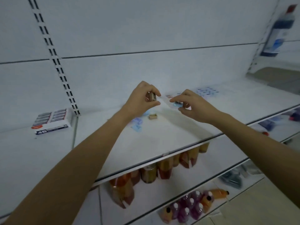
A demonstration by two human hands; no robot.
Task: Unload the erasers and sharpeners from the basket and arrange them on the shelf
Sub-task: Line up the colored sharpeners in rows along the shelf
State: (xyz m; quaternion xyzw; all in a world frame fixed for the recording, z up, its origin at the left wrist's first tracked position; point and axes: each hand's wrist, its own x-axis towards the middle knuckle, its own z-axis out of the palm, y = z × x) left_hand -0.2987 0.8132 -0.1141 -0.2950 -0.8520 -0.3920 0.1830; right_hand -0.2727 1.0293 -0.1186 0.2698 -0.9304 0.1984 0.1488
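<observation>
The left hand (142, 99) pinches a tan sharpener (152, 96) between thumb and fingers, above the white shelf (162, 140). The right hand (194, 107) pinches a blue sharpener (177, 104) the same way. A second tan sharpener (153, 117) lies on the shelf just under them.

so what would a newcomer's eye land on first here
Two bare hands meet over the middle of the white shelf: the left hand pinches a small tan piece, the right hand a small blue piece. A box of 4B erasers sits at the shelf's far left, and purple bottles cluster at the bottom right.
</observation>
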